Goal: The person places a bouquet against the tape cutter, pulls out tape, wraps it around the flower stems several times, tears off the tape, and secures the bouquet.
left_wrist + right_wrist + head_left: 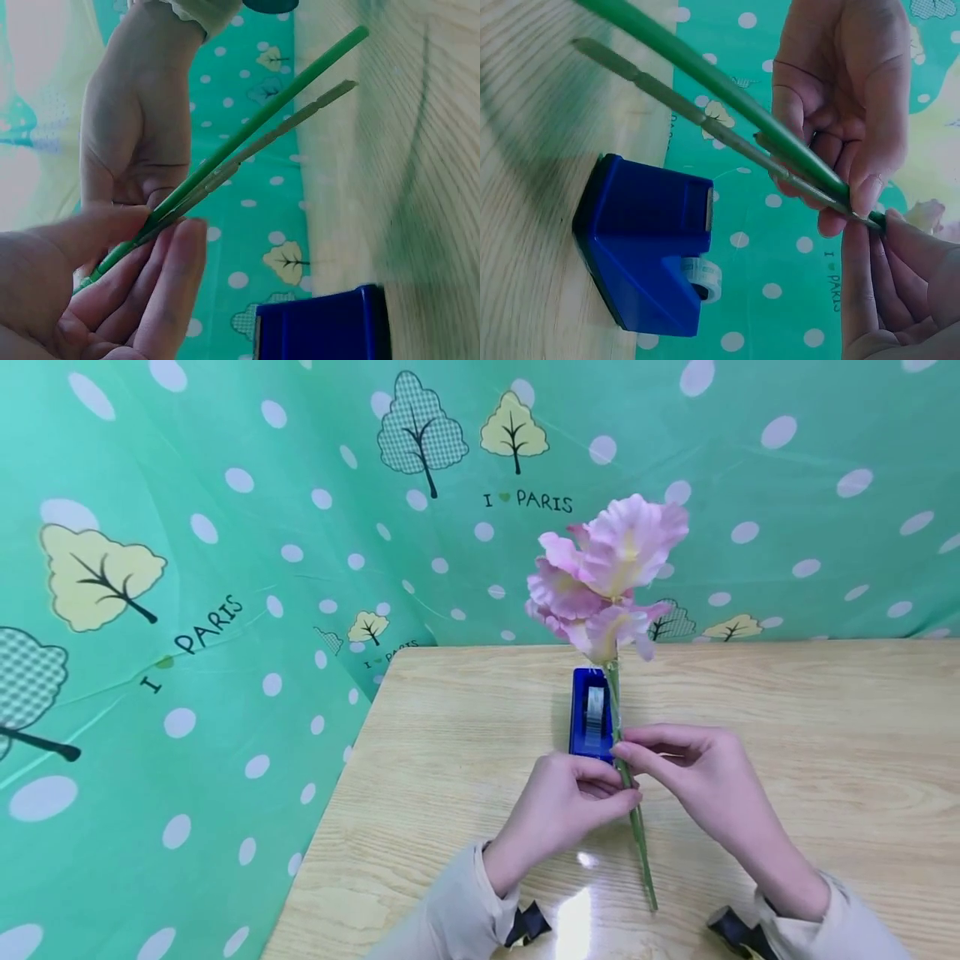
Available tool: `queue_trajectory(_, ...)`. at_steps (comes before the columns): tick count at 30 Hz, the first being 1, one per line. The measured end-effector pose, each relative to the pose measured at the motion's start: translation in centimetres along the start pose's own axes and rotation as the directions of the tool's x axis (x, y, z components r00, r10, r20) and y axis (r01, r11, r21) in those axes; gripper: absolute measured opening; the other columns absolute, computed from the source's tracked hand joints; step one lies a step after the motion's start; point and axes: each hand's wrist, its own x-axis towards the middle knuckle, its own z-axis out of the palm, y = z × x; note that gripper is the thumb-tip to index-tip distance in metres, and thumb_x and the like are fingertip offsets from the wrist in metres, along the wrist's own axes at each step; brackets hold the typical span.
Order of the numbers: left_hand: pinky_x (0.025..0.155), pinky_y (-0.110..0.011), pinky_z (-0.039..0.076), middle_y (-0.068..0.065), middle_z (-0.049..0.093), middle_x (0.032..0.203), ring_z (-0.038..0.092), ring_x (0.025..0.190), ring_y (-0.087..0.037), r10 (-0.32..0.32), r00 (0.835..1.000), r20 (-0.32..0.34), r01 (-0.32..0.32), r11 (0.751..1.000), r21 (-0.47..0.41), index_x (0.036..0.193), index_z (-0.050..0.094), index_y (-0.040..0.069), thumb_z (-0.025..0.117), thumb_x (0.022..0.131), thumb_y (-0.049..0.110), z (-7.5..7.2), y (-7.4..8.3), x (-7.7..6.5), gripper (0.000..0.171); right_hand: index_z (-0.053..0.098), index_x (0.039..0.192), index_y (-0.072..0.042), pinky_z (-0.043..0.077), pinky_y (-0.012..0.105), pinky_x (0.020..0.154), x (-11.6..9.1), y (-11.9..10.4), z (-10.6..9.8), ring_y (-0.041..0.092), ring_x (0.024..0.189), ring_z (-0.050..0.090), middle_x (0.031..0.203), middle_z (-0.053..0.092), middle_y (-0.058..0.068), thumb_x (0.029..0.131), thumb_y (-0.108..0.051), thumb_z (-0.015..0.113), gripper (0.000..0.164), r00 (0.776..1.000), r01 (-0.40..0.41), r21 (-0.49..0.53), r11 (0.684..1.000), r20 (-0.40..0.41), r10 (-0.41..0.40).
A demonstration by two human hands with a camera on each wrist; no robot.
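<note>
Pink artificial flowers (630, 552) with crinkled petals stand upright in front of me, their stems (637, 839) running down between my hands. My left hand (566, 802) pinches the stems between thumb and fingers. Just above it, my right hand (705, 768) pinches them too, thumb against fingertips. In the left wrist view, a thick smooth green stem (277, 109) and a thinner, jointed, duller stem (292, 120) spread apart towards their lower ends. Both meet at the fingers of my left hand (112, 292). Behind the stems sits a blue tape dispenser (645, 247) holding a roll of clear tape (711, 279).
The wood-grain table (825, 760) reaches back to a green curtain (750, 460) with white dots and printed trees, which also hangs along the left side. Black straps (528, 925) show at both cuffs near the front.
</note>
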Motion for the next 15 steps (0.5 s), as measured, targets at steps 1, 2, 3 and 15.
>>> queue_trajectory(1, 0.063, -0.019, 0.058, -0.005, 0.076, 0.078, 0.068, 0.065, 0.001, -0.003, 1.000, -0.009, 0.002, 1.000, -0.020, 0.085, 0.077, 0.002, 0.078, 0.085, 0.014, 0.2, 0.0, 0.1, 0.012, 0.078, 0.103, -0.009, 0.058, 0.019, 0.071, 0.0, 0.1, -0.1, 0.002, 0.085, 0.071, 0.100, 0.077, 0.004, 0.090, -0.022, 0.074, 0.019, 1.000, -0.005, -0.005, 1.000, -0.006, 0.005)
queue_trajectory(2, 0.064, -0.020, 0.058, -0.006, 0.076, 0.080, 0.070, 0.067, -0.002, -0.006, 1.000, -0.018, 0.005, 0.999, -0.046, 0.088, 0.077, 0.001, 0.078, 0.086, 0.015, 0.4, 0.0, 0.1, 0.013, 0.078, 0.104, -0.010, 0.058, 0.019, 0.071, -0.1, 0.1, -0.3, 0.002, 0.085, 0.071, 0.100, 0.077, 0.002, 0.090, -0.023, 0.074, 0.019, 1.000, -0.010, -0.008, 1.000, -0.012, 0.010)
queue_trajectory(3, 0.065, -0.021, 0.059, -0.007, 0.077, 0.081, 0.072, 0.069, -0.005, -0.009, 0.999, -0.032, 0.006, 0.997, -0.074, 0.089, 0.077, 0.001, 0.078, 0.086, 0.015, 0.6, 0.0, 0.2, 0.015, 0.078, 0.104, -0.010, 0.058, 0.019, 0.071, -0.1, 0.2, -0.4, 0.001, 0.085, 0.071, 0.099, 0.077, 0.000, 0.090, -0.023, 0.074, 0.020, 1.000, -0.016, -0.008, 1.000, -0.019, 0.016)
queue_trajectory(15, 0.061, -0.017, 0.057, -0.006, 0.076, 0.078, 0.072, 0.064, -0.008, -0.002, 0.997, -0.076, -0.006, 0.994, -0.105, 0.090, 0.077, -0.001, 0.075, 0.089, 0.012, 3.7, 0.3, 1.0, 0.013, 0.078, 0.104, -0.010, 0.056, 0.014, 0.072, -1.1, 2.2, -2.1, -0.006, 0.089, 0.068, 0.093, 0.077, -0.011, 0.089, -0.019, 0.075, 0.018, 0.996, -0.017, -0.038, 0.999, -0.083, 0.014)
